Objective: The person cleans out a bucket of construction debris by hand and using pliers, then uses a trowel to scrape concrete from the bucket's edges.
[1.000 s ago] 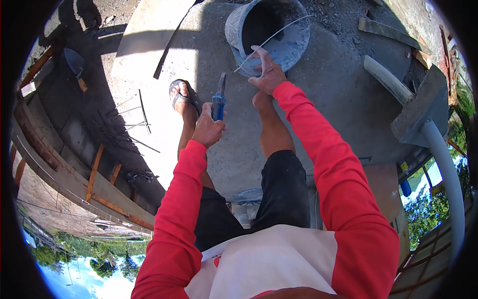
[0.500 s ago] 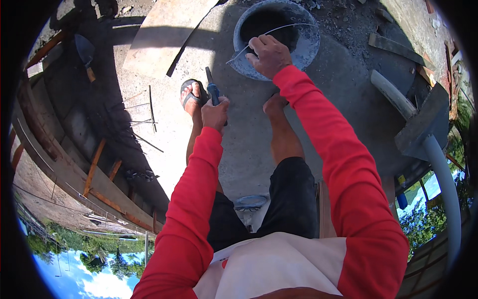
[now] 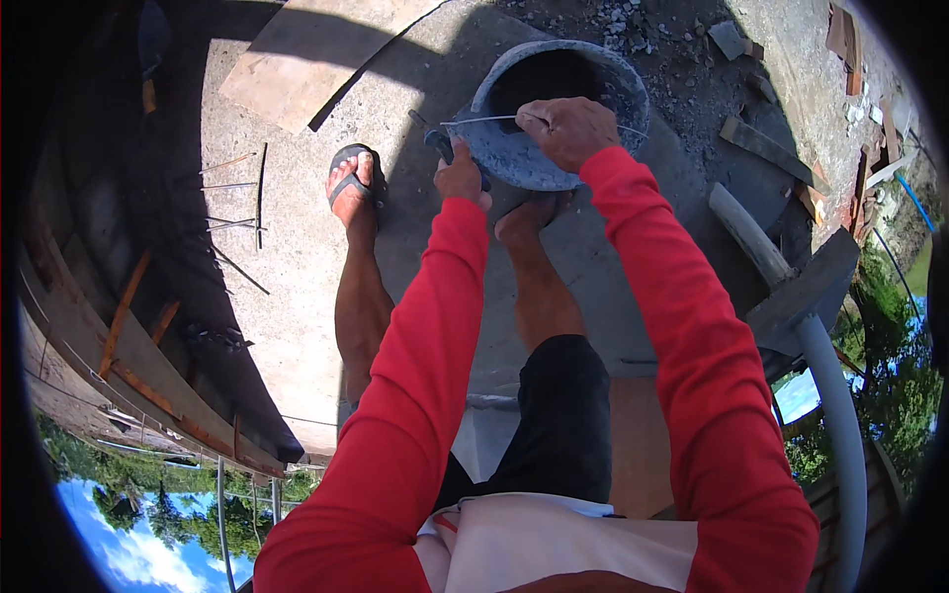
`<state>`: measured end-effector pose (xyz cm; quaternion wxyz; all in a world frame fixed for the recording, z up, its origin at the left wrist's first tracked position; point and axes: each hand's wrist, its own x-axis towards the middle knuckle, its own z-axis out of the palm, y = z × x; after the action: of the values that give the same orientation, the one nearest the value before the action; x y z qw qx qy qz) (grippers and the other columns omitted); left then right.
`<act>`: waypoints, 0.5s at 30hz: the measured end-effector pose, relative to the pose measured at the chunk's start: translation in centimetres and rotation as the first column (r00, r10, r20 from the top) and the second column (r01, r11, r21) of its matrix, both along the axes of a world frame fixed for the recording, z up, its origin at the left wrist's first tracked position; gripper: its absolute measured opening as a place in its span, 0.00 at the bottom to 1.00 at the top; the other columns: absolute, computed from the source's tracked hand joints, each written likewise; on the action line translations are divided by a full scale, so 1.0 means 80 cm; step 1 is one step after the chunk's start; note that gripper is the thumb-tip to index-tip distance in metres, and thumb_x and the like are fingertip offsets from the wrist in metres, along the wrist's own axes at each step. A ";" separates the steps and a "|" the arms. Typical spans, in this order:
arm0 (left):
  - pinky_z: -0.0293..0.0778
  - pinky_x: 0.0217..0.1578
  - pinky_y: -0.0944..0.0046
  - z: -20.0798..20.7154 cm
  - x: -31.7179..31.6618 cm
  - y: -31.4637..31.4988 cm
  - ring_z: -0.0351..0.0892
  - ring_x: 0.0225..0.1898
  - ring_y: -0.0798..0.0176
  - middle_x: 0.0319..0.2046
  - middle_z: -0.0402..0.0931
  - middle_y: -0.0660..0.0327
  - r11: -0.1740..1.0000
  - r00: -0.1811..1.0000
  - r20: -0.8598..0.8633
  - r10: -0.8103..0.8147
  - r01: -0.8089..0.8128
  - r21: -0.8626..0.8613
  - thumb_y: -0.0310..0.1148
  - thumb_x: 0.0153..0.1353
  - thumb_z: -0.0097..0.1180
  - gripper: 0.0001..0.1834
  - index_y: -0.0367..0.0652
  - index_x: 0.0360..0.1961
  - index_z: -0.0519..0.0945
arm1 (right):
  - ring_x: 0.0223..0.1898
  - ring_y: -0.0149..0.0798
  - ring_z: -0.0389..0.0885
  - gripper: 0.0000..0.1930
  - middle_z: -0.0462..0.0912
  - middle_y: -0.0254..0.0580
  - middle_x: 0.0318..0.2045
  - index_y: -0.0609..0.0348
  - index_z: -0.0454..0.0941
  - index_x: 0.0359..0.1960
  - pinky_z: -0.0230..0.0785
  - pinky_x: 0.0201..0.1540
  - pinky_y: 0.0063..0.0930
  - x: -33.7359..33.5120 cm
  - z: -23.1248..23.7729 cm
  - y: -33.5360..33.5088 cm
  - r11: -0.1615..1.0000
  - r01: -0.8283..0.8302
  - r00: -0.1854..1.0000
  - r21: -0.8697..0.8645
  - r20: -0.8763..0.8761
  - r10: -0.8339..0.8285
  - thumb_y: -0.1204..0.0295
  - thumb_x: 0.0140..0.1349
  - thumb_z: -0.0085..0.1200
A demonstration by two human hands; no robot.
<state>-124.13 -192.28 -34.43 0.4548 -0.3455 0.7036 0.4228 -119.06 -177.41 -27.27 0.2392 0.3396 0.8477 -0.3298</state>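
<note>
My left hand (image 3: 460, 180) is closed round the dark blue handle of a slim metal-bladed hand tool (image 3: 439, 145). Its exact kind cannot be made out. The tool is beside the left rim of a grey, mortar-stained bucket (image 3: 524, 164). My right hand (image 3: 571, 130) grips the bucket's thin wire handle (image 3: 480, 120), with the fingers closed over its middle. The wire crosses the bucket's mouth, and the inside is dark with shadow. Behind my left hand, the bucket stands just beyond my right foot (image 3: 522, 217).
A flat board (image 3: 316, 54) lies at the far left, near a trowel (image 3: 149, 94) in shade. Thin rods (image 3: 261, 193) lie left of my left foot. Right of the bucket are rubble (image 3: 618, 35), a wood plank (image 3: 771, 150) and a grey pipe (image 3: 830, 395).
My left hand has brought the tool rightward to the bucket's left side. My right hand keeps hold of the wire handle; in the view, bucket and hand sit slightly lower and further right.
</note>
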 end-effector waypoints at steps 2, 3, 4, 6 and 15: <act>0.64 0.19 0.68 0.005 -0.013 0.010 0.67 0.21 0.70 0.24 0.68 0.62 0.999 0.999 0.011 -0.030 0.030 -0.042 0.46 0.52 0.46 0.20 0.38 0.34 0.70 | 0.32 0.45 0.74 0.14 0.76 0.41 0.29 0.49 0.74 0.37 0.65 0.34 0.35 0.014 0.000 -0.028 0.999 0.049 0.999 -0.009 -0.023 -0.049 0.60 0.52 0.42; 0.61 0.15 0.66 0.010 -0.018 0.016 0.66 0.18 0.67 0.22 0.68 0.60 0.995 0.999 -0.006 -0.037 0.036 -0.091 0.47 0.51 0.46 0.21 0.38 0.33 0.71 | 0.32 0.45 0.73 0.15 0.75 0.41 0.29 0.49 0.72 0.40 0.65 0.34 0.35 0.024 -0.001 -0.046 0.997 0.072 0.996 0.014 -0.048 -0.071 0.62 0.53 0.41; 0.59 0.10 0.65 0.013 -0.025 0.023 0.65 0.14 0.64 0.21 0.69 0.58 0.990 0.999 0.031 -0.045 0.048 -0.129 0.48 0.50 0.46 0.22 0.37 0.33 0.71 | 0.32 0.45 0.73 0.15 0.75 0.41 0.29 0.49 0.72 0.40 0.65 0.34 0.35 0.032 -0.002 -0.070 0.997 0.076 0.997 -0.011 -0.022 -0.077 0.62 0.53 0.41; 0.61 0.14 0.66 0.022 -0.036 0.030 0.65 0.16 0.66 0.20 0.68 0.59 0.978 0.987 -0.005 -0.163 0.161 -0.130 0.48 0.50 0.48 0.23 0.36 0.32 0.71 | 0.31 0.48 0.72 0.16 0.74 0.45 0.29 0.53 0.68 0.44 0.64 0.33 0.37 0.043 -0.009 -0.106 0.971 0.229 0.971 -0.072 -0.049 -0.233 0.66 0.53 0.41; 0.64 0.20 0.66 0.024 -0.070 0.020 0.67 0.17 0.68 0.15 0.69 0.59 0.813 0.800 -0.147 -0.582 0.573 -0.106 0.48 0.47 0.51 0.23 0.33 0.27 0.73 | 0.31 0.53 0.71 0.16 0.73 0.52 0.29 0.60 0.68 0.42 0.63 0.33 0.37 0.046 0.008 -0.103 0.914 0.360 0.903 -0.184 -0.178 -0.392 0.68 0.51 0.43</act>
<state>-129.72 -190.70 -32.48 0.4895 -0.0894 0.8234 0.2727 -115.37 -185.62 -26.61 0.1040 0.4415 0.7600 -0.4655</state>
